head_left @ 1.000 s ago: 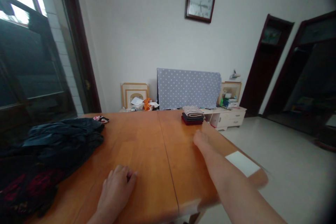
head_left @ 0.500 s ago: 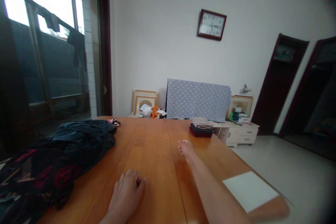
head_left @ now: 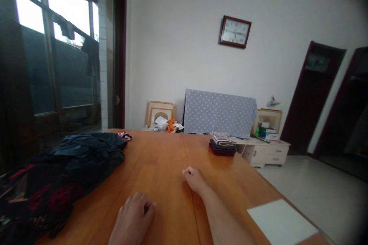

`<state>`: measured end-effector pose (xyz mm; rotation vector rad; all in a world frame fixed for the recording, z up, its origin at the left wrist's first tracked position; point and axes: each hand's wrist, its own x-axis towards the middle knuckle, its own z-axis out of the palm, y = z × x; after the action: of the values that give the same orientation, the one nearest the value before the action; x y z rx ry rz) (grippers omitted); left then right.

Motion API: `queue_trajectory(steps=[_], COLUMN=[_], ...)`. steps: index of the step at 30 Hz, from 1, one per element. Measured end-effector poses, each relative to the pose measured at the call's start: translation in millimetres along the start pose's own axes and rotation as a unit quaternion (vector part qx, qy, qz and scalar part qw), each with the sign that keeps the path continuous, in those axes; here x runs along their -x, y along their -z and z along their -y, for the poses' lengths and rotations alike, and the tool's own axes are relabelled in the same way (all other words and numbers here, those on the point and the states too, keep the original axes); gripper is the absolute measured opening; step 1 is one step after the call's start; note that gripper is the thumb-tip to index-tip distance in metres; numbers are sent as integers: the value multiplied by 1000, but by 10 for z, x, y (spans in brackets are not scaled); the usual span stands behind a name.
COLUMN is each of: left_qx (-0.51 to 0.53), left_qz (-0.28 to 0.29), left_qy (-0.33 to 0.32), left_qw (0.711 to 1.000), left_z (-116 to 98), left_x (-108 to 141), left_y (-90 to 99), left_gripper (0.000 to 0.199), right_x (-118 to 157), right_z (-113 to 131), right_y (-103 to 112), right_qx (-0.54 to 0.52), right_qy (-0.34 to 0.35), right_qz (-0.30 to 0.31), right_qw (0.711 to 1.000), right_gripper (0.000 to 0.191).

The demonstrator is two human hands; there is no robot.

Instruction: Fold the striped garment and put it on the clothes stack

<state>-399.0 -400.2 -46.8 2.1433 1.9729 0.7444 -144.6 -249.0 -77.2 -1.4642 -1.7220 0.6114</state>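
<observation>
My left hand (head_left: 132, 216) rests low on the wooden table (head_left: 161, 160), back upward, its fingers curled under and nothing visible in them. Farther forward and to the right, my right hand (head_left: 195, 180) makes a loose fist just over the table's seam, holding nothing that I can see. Left of my left hand lies a heap of dark clothes: a blue-black garment (head_left: 92, 149) and a black garment with red prints (head_left: 43, 195). A neat stack of folded clothes (head_left: 222, 145), striped on top and dark red at the bottom, sits beyond my right hand.
A white square sheet (head_left: 281, 220) lies near the table's right edge. A small red-and-white patterned cloth (head_left: 125, 136) is at the far left. Behind the table are a polka-dot cover (head_left: 220, 111), a white cabinet (head_left: 268, 154) and picture frames (head_left: 159, 111).
My right hand has drawn back toward me and slightly left, away from the folded stack. My left hand has stayed nearly in place. The camera view has shifted slightly.
</observation>
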Motion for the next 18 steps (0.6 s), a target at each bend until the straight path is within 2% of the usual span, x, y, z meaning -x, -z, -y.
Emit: queue_trajectory(steps=[6, 18], left_qx=[-9, -20], left_qz=[9, 5], left_qy=[1, -6], left_qw=[1000, 1000], left_z=[-4, 19], left_x=[7, -12], left_y=[3, -32], left_gripper=[32, 33], right_x=[30, 68], right_z=[8, 52], right_y=[19, 55], right_qx=[44, 72], right_qy=[7, 12], right_qz=[26, 33], right_qw=[999, 997], right_gripper=[29, 25])
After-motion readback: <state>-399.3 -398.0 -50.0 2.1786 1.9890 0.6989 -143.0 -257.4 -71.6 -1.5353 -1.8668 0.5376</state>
